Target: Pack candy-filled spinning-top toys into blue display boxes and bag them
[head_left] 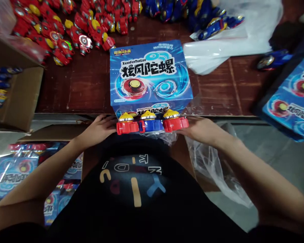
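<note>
A blue spinning-top toy box (149,71) with Chinese lettering and printed red and blue tops stands at the table's near edge. Along its near side runs a row of three toys: a red spinning-top toy (127,123), a blue one (150,122) and another red one (174,121), each with a yellow tip up. My left hand (105,125) is at the left end of this row, fingers curled in against the box's lower side. At the right end my right hand (196,128) closes in from the other side, its fingertips hidden behind the red toy.
Red toys (83,27) lie heaped at the back left, blue toys (182,11) at the back middle. White plastic bags (218,50) lie behind right. A cardboard carton (20,91) stands left, another blue box (294,98) right. Packed boxes (17,172) sit below left.
</note>
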### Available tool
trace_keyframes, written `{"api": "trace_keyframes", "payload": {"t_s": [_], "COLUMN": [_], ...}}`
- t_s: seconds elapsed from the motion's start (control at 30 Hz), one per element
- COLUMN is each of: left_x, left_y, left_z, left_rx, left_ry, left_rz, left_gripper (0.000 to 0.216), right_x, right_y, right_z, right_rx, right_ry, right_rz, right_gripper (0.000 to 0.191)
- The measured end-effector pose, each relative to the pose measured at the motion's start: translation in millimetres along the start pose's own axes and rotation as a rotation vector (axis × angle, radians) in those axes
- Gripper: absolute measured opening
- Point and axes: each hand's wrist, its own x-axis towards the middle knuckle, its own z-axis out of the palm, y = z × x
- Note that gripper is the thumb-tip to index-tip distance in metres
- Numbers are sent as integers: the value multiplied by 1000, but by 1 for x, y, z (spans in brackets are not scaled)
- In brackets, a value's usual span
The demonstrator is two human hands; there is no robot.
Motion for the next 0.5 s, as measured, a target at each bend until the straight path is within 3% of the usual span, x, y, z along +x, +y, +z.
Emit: {"api": "trace_keyframes", "payload": {"t_s": [0.1,0.2,0.27,0.37,0.43,0.5], "left_x": [-5,-2,5,21,37,61], "left_y": [7,22,28,19,2,-17], "left_z": [-29,-62,-75,-77,-68,-51], "left_rx": [-36,-134,-222,-324,-381,-488], "left_ry": [66,207,306,422,509,621], "left_rz": [86,121,115,74,32,-47], "left_gripper": [24,27,26,17,5,22], "right_x": [-5,-5,3,27,48,72], "right_y": [-4,-4,0,11,17,20], "right_z": [-41,-86,-102,-97,-79,-56], "right_rx": [143,318,380,571,762,920], "right_ry": [16,101,185,275,397,595], "right_rz": [-53,-221,-276,-191,-63,105], "right_gripper": [42,30,21,17,30,45]}}
